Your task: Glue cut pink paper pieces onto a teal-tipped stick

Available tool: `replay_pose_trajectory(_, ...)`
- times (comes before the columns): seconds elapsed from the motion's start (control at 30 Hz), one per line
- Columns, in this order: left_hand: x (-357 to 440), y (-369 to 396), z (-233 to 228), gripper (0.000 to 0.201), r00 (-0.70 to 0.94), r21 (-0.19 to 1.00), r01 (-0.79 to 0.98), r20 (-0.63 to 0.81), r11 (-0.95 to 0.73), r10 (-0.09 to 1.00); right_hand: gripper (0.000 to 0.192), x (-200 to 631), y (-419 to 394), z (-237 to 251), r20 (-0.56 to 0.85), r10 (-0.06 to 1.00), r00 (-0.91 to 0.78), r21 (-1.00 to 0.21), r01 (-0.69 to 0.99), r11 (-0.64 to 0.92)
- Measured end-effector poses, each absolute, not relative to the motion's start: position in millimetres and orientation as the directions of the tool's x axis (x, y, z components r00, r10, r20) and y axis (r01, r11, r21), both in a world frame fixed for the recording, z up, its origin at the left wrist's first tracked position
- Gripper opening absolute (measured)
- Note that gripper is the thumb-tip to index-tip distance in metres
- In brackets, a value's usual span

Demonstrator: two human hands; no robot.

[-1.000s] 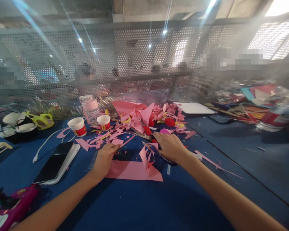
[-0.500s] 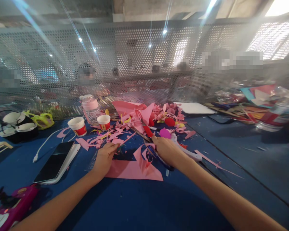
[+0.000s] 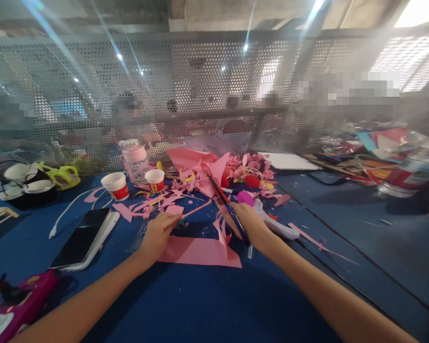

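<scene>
My left hand (image 3: 160, 233) pinches a thin pink paper strip (image 3: 197, 208), which slants up to the right toward the scissors. My right hand (image 3: 248, 221) is closed round a pair of red and blue scissors (image 3: 219, 193), their blades pointing away and slightly left over the paper scraps. Beneath both hands a pink paper sheet (image 3: 200, 251) lies flat, with curled cut pieces (image 3: 220, 230) rising at its right end. Close to my right hand are a purple oval (image 3: 245, 197) and a white glue gun (image 3: 277, 226), partly hidden by that hand.
Pink scraps (image 3: 168, 200) heap up ahead. Two paper cups (image 3: 115, 186) and a clear bottle (image 3: 134, 162) stand left of them. A phone (image 3: 82, 238), a white cable (image 3: 62, 214) and a magenta device (image 3: 25, 300) lie left. A perforated screen (image 3: 200, 81) spans the back.
The scissors have swung more upright and their blades have come together. My right hand has turned with them. The strip's far end has shifted right; my left hand has barely moved.
</scene>
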State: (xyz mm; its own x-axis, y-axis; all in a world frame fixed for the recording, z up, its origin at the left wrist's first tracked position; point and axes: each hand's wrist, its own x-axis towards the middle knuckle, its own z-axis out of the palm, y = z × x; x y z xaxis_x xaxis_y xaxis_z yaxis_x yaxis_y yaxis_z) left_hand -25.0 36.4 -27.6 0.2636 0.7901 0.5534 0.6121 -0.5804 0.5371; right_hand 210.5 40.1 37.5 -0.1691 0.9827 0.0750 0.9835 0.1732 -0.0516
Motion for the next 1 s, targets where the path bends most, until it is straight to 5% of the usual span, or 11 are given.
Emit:
replay_pose_trajectory(0.3, -25, 37, -27, 0.022, 0.078, 0.705, 0.545, 0.497, -0.454, 0.864, 0.026, 220, 46, 30, 0.150, 0.969, -0.198, -0.144, 0.965, 0.219)
replay_pose_trajectory(0.6, -23, 34, -23, 0.020, 0.052, 0.724, 0.529, 0.492, -0.442, 0.869, 0.034, 209, 38, 34, 0.139, 0.989, -0.040, -0.139, 0.988, 0.059)
replay_pose_trajectory(1.0, -25, 35, -26, 0.019, 0.021, 0.645, 0.581, 0.597, -0.496, 0.802, 0.014, 202, 36, 21, 0.342, 0.931, -0.124, -0.602, 0.732, 0.319)
